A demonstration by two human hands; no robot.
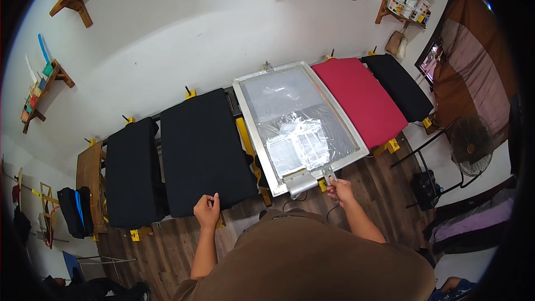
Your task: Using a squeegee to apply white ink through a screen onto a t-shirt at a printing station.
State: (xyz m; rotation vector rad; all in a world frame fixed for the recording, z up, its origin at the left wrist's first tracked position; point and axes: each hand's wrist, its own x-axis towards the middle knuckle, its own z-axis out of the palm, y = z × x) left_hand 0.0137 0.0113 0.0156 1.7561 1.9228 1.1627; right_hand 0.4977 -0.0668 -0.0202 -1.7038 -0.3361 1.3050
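- Over the middle of a row of padded boards, a screen frame with a pale metal rim is being supported, its near corners being turned toward the person's body.
- By the right hand, a small metal bracket on the near edge of the frame is being pinched between thumb and fingers.
- Beside that bracket, a silver plate is being carried on the same near edge.
- The left hand is being held with fingers curled in against the thumb, near the front edge of a wide black board; whether cloth is being pinched or touched there cannot be told.
- Across the lower half of the mesh, strips of shiny tape are being caught by the light.
- To the right of the frame, a red board is being followed by a smaller black board.
- On the left, the wide board is being flanked by another black board, then by a bare wooden board.
- At far right, a round fan is being seen above the wood-patterned floor.
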